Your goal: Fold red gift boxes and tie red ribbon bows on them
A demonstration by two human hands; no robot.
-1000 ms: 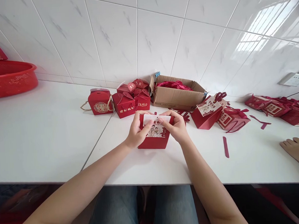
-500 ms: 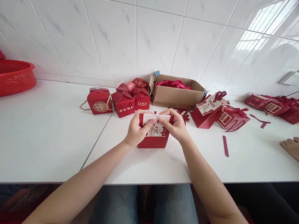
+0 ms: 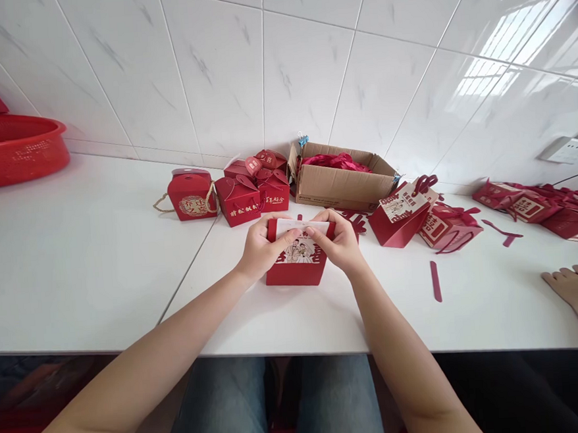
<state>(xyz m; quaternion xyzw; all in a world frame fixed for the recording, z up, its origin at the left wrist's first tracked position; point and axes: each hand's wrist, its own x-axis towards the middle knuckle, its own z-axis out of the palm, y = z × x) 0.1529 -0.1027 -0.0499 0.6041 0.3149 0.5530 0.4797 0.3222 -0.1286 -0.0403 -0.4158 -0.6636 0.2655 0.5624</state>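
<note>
In front of me on the white table stands a red gift box [image 3: 294,275] with a printed picture of a couple on its front. My left hand [image 3: 265,243] grips the box's upper left edge, its thumb pressed on the pale band near the top. On the upper right edge my right hand [image 3: 339,238] is closed the same way, its thumb close to the left one. Both sets of fingers go behind the box, where they are hidden. A similar box with a card [image 3: 402,212] leans to the right of my hands.
Behind stand several small red boxes [image 3: 239,199] and a cardboard carton [image 3: 345,191] of red ribbon. A red basket [image 3: 18,159] is at far left. To the right lie a dark red strip [image 3: 436,281], more red boxes [image 3: 574,219] and another person's hand [image 3: 573,284].
My hands and the box have hardly moved; my left thumb has shifted slightly. At the right, the other person's forearm shows a little more.
</note>
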